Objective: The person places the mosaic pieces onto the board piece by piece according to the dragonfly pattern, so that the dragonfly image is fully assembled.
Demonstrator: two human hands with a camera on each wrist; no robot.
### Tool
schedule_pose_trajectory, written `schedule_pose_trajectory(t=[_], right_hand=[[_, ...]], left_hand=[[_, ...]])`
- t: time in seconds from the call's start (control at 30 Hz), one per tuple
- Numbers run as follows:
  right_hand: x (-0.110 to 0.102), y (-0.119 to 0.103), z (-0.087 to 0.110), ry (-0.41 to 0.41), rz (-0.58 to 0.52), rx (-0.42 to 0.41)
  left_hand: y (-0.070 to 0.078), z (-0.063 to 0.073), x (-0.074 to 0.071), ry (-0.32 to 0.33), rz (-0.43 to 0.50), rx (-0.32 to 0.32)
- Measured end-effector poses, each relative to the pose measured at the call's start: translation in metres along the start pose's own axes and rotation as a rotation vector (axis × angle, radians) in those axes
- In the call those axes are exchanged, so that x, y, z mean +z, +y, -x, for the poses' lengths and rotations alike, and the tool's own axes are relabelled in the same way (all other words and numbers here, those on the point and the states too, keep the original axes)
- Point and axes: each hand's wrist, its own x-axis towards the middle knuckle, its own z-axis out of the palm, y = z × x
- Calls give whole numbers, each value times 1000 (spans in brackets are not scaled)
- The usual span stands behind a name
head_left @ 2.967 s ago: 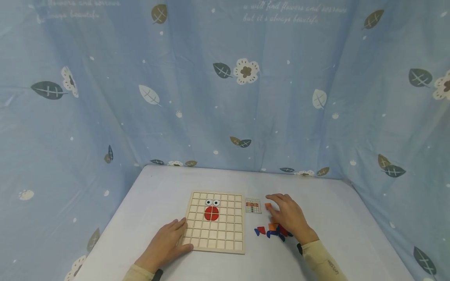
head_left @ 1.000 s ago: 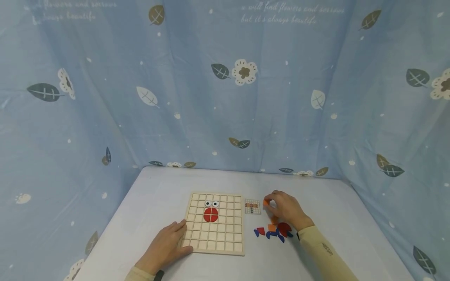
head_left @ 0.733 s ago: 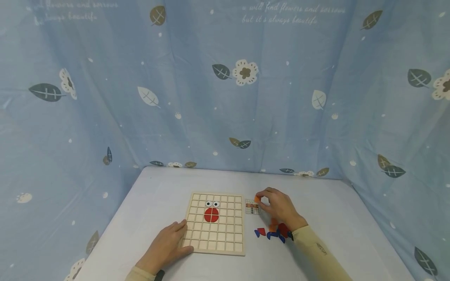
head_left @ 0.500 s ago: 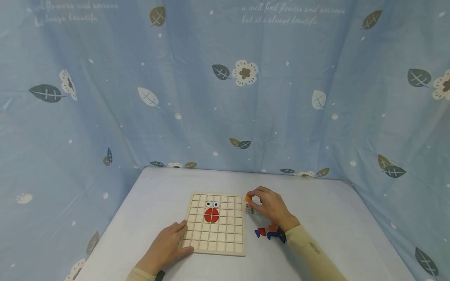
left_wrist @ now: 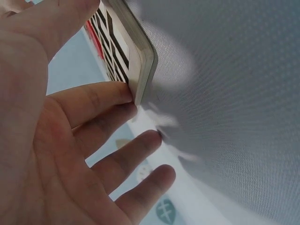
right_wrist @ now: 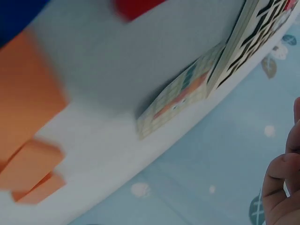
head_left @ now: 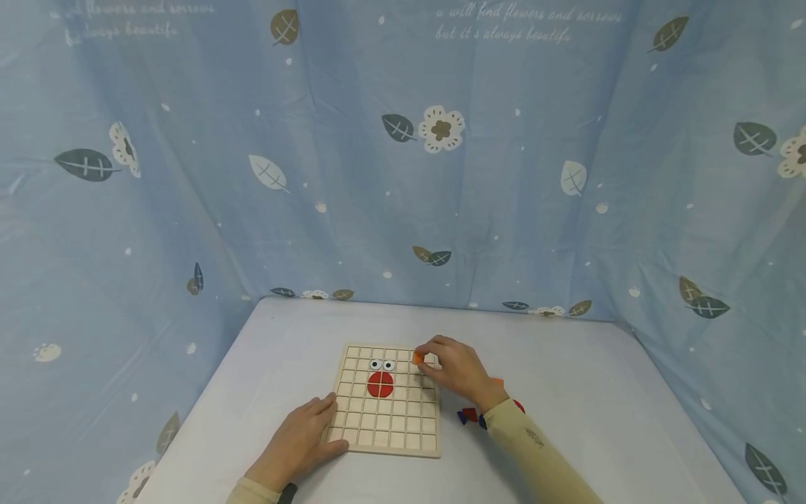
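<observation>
My right hand point(head_left: 460, 371) pinches an orange square tile point(head_left: 418, 358) between thumb and fingers, over the upper right of a wooden grid board point(head_left: 397, 440); whether they touch cannot be told. On the board, red quarter-round tiles point(head_left: 380, 384) form a disc below two round eye tiles point(head_left: 382, 365). My left hand point(head_left: 296, 442) rests at the board's near left corner, fingers along the left side and thumb by the front edge. The left wrist view shows fingertips point(left_wrist: 124, 93) against the board's rim. In the right wrist view, the held tile is out of sight.
A small pattern card point(right_wrist: 176, 98) lies beside the board, hidden by my right hand in the head view. Loose orange tiles point(right_wrist: 26, 93), a blue piece point(right_wrist: 16, 16) and a red piece point(head_left: 470, 414) lie right of the board. A patterned blue curtain point(head_left: 352, 210) surrounds the table.
My right hand has taken hold of the orange square tile from the table and carried it left, past the card, to over the board. My left hand stays in place.
</observation>
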Motion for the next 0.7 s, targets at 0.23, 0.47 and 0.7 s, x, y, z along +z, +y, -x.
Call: schedule_pose_trajectory(t=[0.23,0.47,0.7], right_hand=[[11,-13,-9,-100,15,-1],[19,-22,-14,-221,31,10],[26,-26,-15,-301,6,55]], left_hand=[[1,1,-2,-3,15,5],[0,-1,-1,3,-4,4],[0,-2,0,-4,-10,-2]])
